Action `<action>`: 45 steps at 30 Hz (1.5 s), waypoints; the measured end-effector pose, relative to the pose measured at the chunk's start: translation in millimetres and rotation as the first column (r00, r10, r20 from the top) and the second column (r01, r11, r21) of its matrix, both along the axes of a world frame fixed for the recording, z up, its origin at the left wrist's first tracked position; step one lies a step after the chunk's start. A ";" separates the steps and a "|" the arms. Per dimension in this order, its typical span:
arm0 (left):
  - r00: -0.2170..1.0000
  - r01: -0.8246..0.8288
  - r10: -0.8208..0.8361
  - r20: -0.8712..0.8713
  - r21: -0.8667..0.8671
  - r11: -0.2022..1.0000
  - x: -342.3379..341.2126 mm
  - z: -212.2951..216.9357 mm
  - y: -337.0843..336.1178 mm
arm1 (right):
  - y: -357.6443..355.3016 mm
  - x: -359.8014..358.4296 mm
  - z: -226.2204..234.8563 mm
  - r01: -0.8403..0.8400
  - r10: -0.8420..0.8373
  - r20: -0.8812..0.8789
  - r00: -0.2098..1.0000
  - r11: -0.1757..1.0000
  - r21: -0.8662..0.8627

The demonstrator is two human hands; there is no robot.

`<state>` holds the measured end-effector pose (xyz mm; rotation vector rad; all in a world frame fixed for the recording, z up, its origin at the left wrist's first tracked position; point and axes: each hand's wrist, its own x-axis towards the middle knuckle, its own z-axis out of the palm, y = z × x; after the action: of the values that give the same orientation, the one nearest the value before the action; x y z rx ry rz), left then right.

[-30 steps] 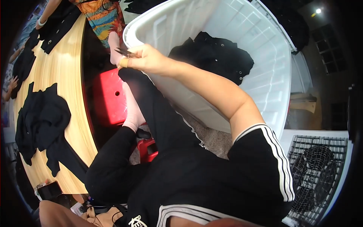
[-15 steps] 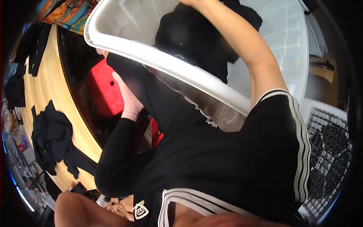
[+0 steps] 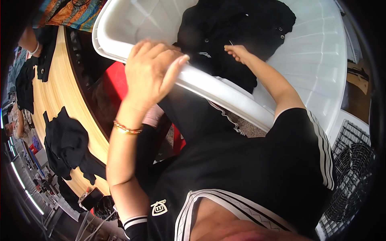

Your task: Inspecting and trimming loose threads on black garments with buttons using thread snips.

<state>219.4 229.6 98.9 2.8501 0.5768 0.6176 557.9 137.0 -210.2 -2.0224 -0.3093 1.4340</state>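
A big white plastic tub [image 3: 116, 51] stands before me, with black garments [image 3: 229, 24] bearing small metal buttons lying inside. My left hand [image 3: 148, 72] is over the tub's near rim, back of the hand up, thumb stretched away from slightly blurred, bent fingers. I see nothing held in it; a chain bracelet [image 3: 128, 127] circles its wrist. Inside the tub, my right hand [image 3: 238, 53] is closed in a pinch above the black cloth. A thin, shiny tip shows at its fingers, too small to name.
On the left, a wooden table [image 3: 60, 76] carries a crumpled black garment [image 3: 66, 140]. A red stool [image 3: 116, 82] is partly hidden behind my left hand. At the right stands a fan [image 3: 350, 176] with a wire grid. Another person's hand [image 3: 30, 44] is at the far left.
My left arm has swung up from the lower left, bringing the hand onto the tub's rim. My right hand, cut off at the top edge before, has come down into view over the garments.
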 end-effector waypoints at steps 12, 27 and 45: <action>0.937 -0.084 0.088 0.339 -0.027 0.996 9.0 -27.1 -14.2 | 75.7 -3.2 17.6 -0.316 0.306 0.195 0.932 0.949 0.023; 0.951 -0.064 0.101 0.291 -0.134 0.989 2.1 -32.3 -37.4 | 190.9 -46.2 -109.2 0.467 -0.477 0.071 0.876 0.876 0.122; 0.900 -0.039 0.112 0.422 -0.179 0.983 7.9 -35.1 -37.9 | 140.0 -16.2 -90.2 0.193 -0.187 -0.060 0.980 0.974 0.114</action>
<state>227.3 191.7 63.8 2.4302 0.6264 1.1180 541.8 277.0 -300.4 -1.8635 -0.1708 1.3123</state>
